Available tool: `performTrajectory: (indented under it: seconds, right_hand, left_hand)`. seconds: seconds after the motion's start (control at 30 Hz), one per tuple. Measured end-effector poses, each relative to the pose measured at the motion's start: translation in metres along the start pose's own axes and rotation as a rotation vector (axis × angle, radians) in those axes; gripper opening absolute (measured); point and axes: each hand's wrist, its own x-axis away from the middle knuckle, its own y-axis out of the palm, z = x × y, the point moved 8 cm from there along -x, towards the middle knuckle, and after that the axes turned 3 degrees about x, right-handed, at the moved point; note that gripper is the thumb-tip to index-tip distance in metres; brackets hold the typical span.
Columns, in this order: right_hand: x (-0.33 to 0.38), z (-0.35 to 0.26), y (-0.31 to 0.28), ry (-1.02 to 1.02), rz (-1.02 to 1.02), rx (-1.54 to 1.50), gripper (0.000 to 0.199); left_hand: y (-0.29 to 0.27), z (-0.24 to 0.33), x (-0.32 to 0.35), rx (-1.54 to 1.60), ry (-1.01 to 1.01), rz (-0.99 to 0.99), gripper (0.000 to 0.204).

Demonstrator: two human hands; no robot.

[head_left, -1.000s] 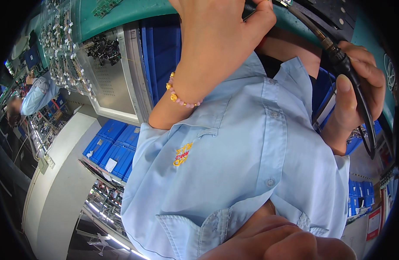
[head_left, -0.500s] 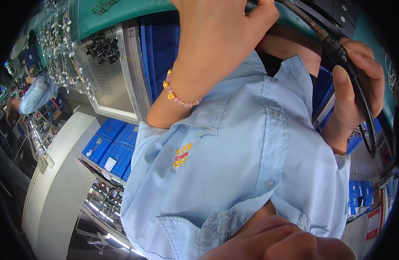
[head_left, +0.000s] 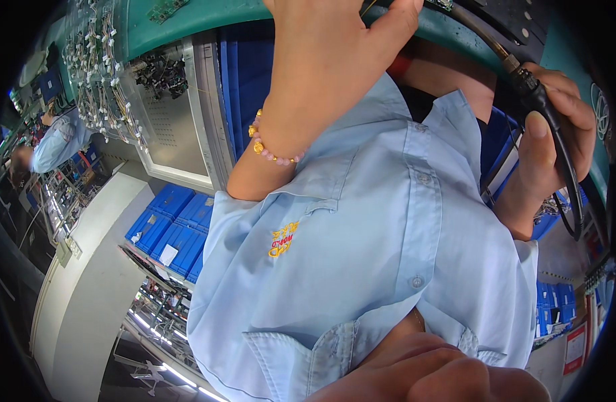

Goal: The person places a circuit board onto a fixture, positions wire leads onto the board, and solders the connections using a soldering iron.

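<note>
My right hand (head_left: 556, 134) is wrapped round the black handle of a soldering iron (head_left: 532, 94), thumb along its side. The iron's metal shaft slants up and left to a small green circuit board (head_left: 440, 4), cut by the upper edge. Whether the tip touches the board cannot be made out. At the top middle is my left hand (head_left: 341, 40), with a bead bracelet (head_left: 276, 157) on its wrist. Its thumb points toward the board, but the other fingers are out of the picture. A thin yellowish strand (head_left: 368, 8) shows beside the thumb.
A green work surface (head_left: 207, 15) runs along the top, with another circuit board (head_left: 166, 9) on it. Bundles of wire harnesses (head_left: 100, 74) hang at the left. Blue bins (head_left: 171, 221) stand behind. The iron's black cable (head_left: 576, 214) loops below my right hand.
My left hand has shifted slightly left and up. The soldering iron has moved a little right and down with my right hand. The small board now shows at the upper edge.
</note>
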Motion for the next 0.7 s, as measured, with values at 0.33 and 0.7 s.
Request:
performTrajectory:
  seconds: [0.33, 0.7]
  right_hand:
    - [0.000, 0.000, 0.000, -0.020, -0.009, 0.019, 0.029]
    - [0.003, -0.003, 0.004, 0.026, -0.031, 0.120, 0.028]
  left_hand:
    - [0.005, 0.000, 0.000, -0.028, 0.016, 0.018, 0.007]
    - [0.008, 0.009, 0.000, -0.121, 0.105, 0.035, 0.005]
